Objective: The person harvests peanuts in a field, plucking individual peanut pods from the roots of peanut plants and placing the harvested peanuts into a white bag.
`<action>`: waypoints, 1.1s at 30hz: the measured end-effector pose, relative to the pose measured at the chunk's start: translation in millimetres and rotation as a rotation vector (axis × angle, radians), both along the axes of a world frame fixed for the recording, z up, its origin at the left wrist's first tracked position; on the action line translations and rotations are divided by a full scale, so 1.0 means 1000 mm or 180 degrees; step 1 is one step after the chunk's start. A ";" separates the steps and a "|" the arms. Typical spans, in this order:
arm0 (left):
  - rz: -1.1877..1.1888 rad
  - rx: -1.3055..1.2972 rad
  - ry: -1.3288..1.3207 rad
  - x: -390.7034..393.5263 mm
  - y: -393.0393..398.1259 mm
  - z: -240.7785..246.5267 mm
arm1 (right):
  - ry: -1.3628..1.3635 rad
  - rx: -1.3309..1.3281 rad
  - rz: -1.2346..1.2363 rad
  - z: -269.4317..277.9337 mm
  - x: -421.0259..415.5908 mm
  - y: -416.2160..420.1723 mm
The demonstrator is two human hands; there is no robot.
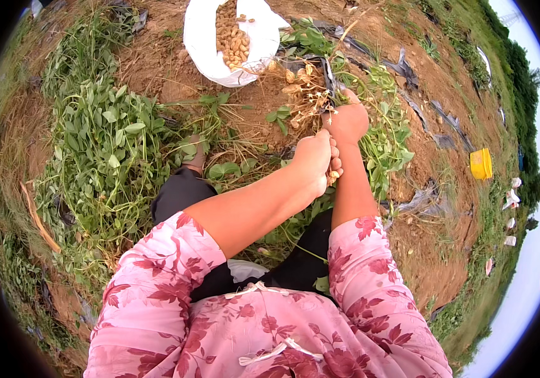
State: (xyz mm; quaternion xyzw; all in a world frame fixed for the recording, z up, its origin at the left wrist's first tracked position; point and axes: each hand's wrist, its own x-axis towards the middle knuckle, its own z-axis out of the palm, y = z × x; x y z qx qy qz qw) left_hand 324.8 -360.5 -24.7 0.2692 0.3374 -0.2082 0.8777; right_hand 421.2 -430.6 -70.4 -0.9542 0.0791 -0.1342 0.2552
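My right hand (348,117) grips an uprooted peanut plant. Its roots and pale pods (304,90) spread out to the left of that hand, and its leafy stems (385,137) hang to the right. A strip of black plastic film (330,80) is caught among the roots. Just below the roots, my left hand (315,156) is closed in a fist close by my right wrist. A peanut pod (333,175) shows at the lower side of this fist; whatever else lies inside is hidden. Beyond both hands stands an open white sack (201,52) with many loose peanuts (233,40) in it.
A heap of pulled leafy plants (104,137) lies to the left on brown soil. My foot (195,153) rests beside it. Torn plastic film (423,203) and a yellow bucket (480,164) are on the right. Several white containers or bags (511,201) stand farther off by green growth.
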 end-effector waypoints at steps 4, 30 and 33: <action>-0.0343 0.0070 -0.0078 -0.045 -0.012 0.010 | 0.0076 -0.0601 -0.0341 -0.018 0.026 -0.021; 0.0073 0.3706 -0.1157 0.133 0.174 0.064 | -0.0125 -0.0027 -0.0568 0.063 0.015 -0.149; -0.0600 0.3491 -0.1719 0.097 0.129 0.045 | -0.0334 0.0124 -0.0484 0.061 0.017 -0.166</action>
